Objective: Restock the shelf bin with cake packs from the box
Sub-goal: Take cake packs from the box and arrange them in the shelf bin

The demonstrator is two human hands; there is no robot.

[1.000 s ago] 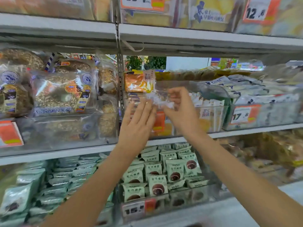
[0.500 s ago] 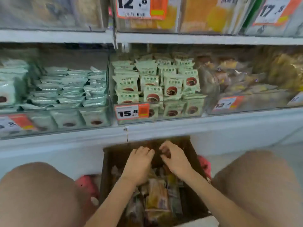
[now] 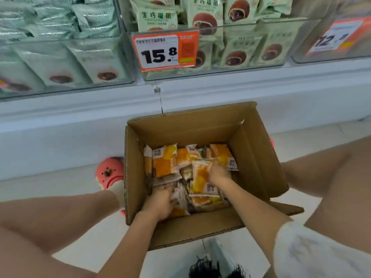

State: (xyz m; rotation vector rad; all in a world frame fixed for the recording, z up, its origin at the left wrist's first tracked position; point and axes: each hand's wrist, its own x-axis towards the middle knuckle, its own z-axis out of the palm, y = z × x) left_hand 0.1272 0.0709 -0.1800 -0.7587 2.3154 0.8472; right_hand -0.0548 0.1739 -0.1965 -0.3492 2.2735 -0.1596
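An orange price tag at twelve o'clock reads 15.8; green packs above it read 生巧福团; tag at two o'clock shows 12

Person's body and dress, head view.
2 bare forearms and hands, left hand, right hand; bare knees; white shorts hem at right thigh; 1 coral-pink clog with a small charm.

A white shelf runs across the top, fronted by clear bins full of pale green snack packets. An orange-and-white price tag reads 15.8; a second tag hangs blurred to the right. Below, a white base panel meets a pale tiled floor. Light is even and bright.
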